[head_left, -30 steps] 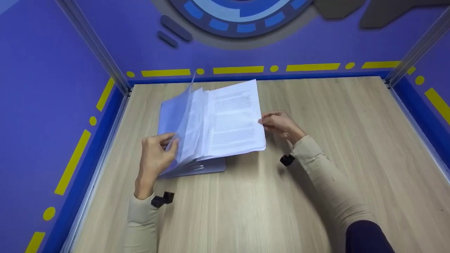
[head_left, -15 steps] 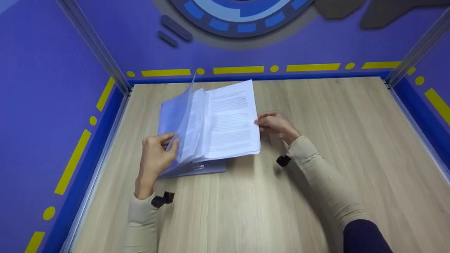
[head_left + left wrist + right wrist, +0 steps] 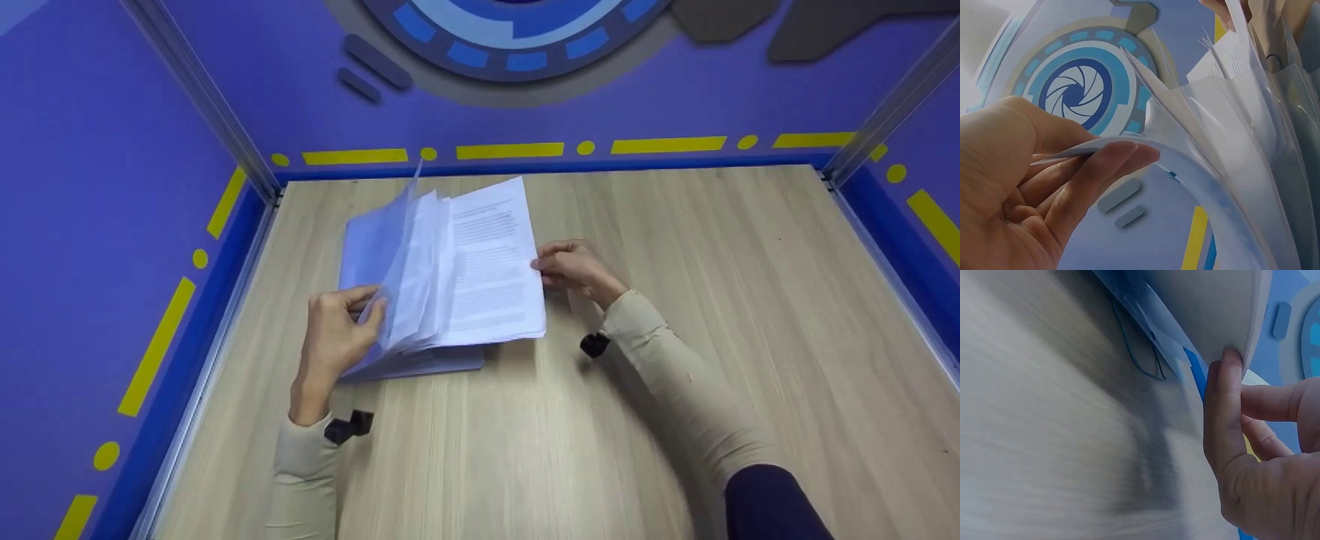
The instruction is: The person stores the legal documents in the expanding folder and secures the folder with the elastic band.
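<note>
A translucent blue plastic folder [image 3: 369, 251] lies spread on the table, its clear inner sleeves [image 3: 1230, 107] standing up and fanned. With thumb and fingers my left hand [image 3: 339, 330] pinches a raised plastic leaf at the folder's left; the left wrist view shows this leaf bending away from the grip. Printed white papers [image 3: 491, 262] in a stack stick out to the right among the sleeves. My right hand [image 3: 576, 270] pinches the stack's right edge, thumb in front and fingers behind. How deep the papers reach inside is hidden by the sleeves.
Wood-grain table [image 3: 570, 442] surrounds the folder. Blue-purple panels [image 3: 660, 90] with yellow marks close in the back and both sides. A thin dark cord [image 3: 1129, 349] hangs in a loop from the folder in the right wrist view.
My right hand and the paper stack have shifted left, so less of the papers sticks out on the right. The left hand has hardly moved and keeps its pinch.
</note>
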Action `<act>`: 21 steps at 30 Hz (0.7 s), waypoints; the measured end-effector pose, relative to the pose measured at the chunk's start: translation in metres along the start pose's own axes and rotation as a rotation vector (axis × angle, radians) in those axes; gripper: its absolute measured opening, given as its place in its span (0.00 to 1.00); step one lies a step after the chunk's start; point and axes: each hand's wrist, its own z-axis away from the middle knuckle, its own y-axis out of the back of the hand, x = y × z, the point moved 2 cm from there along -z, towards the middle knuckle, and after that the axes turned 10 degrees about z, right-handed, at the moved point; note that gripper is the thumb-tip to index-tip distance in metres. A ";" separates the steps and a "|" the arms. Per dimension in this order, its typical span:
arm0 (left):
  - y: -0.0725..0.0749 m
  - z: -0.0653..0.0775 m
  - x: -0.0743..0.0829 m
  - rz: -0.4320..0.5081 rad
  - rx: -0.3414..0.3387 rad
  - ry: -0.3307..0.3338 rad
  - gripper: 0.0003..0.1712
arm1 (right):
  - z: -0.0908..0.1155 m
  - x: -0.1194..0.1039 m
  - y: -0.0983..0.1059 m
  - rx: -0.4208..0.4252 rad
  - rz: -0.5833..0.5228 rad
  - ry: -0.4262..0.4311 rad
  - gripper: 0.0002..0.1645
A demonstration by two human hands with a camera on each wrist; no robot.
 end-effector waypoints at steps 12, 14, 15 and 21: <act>-0.001 0.000 -0.001 -0.025 -0.009 -0.028 0.10 | -0.007 -0.004 -0.011 -0.024 0.022 0.002 0.17; -0.001 0.000 -0.001 -0.026 -0.012 -0.031 0.10 | -0.007 -0.005 -0.013 -0.040 0.031 -0.003 0.18; -0.001 0.000 -0.001 -0.024 -0.013 -0.030 0.10 | -0.008 -0.005 -0.014 -0.049 0.034 -0.005 0.18; -0.001 0.000 -0.001 -0.022 -0.004 -0.032 0.10 | -0.009 -0.008 -0.021 -0.069 0.073 0.007 0.18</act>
